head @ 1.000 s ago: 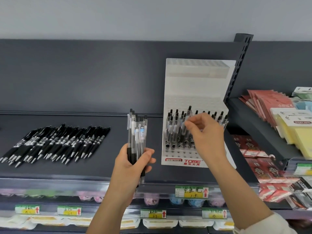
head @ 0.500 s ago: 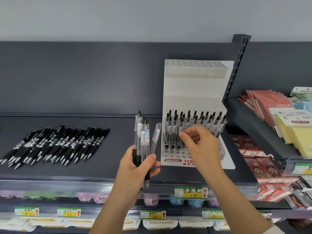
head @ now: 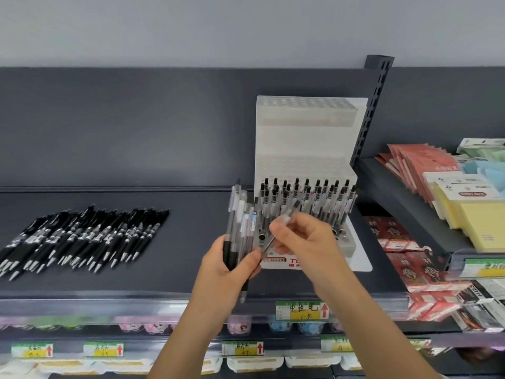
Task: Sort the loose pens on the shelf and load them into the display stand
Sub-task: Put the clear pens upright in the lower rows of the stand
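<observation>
The right hand [head: 308,242] has been drawn back from the rows of the display stand [head: 306,138] to the bundle of clear pens [head: 240,214], and a single pen [head: 289,213] is now pinched between its fingertips, slanted, with its tip at the bundle. The bundle is gripped upright in the left hand [head: 218,272], just in front of the stand's left edge.

The stand is set on the shelf [head: 191,255] towards its right end, against the back panel. Its lowest tier has been largely filled with standing pens [head: 306,192]; a few open holes can be seen along the front row, and the two upper tiers are bare.

A good part of the task is judged to remain. The bundle in hand has yet to be loaded, and a row of black pens [head: 82,236] is laid out untouched towards the shelf's left end, well apart from the stand.

Packets and sticky notes [head: 470,212] are stacked on the neighbouring shelf to the right, and price labels [head: 300,310] are fixed along the shelf's front edge.
</observation>
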Motion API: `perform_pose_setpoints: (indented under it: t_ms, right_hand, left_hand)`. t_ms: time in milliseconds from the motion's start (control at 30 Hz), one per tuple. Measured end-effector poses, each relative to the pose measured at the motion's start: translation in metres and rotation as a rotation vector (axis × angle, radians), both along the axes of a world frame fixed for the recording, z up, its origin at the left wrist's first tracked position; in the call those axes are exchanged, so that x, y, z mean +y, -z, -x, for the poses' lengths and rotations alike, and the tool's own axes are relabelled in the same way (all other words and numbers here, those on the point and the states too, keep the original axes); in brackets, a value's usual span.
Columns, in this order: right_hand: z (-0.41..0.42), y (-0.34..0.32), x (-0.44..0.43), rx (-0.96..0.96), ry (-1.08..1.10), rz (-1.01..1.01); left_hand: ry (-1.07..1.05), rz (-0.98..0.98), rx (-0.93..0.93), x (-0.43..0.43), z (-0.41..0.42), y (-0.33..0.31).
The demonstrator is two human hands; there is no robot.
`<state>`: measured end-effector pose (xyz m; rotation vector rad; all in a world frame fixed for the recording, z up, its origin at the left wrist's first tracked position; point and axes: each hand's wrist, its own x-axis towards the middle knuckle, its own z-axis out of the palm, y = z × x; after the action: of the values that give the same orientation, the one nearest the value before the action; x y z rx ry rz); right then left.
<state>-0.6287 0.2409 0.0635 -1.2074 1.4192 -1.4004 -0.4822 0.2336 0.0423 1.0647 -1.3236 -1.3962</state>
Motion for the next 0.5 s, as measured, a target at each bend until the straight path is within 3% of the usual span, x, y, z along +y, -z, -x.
perform_pose_setpoints:
  t_ms: [133,300,500]
  right_hand:
    - [0.023,-0.025,-0.002,-0.058,0.094,0.071]
    - [0.046,-0.033,-0.008,0.247,0.345,0.227]
    - [0.038,-0.014,-0.018,0.477,0.368,0.233]
  left_hand:
    - [-0.092,-0.064,0.069,-0.006,-0.007,-0.001]
    - [-0.123,-0.073,0.071,-0.009,-0.013,0.001]
    - [-0.148,-0.063,0.044,-0.011,-0.012,0.002]
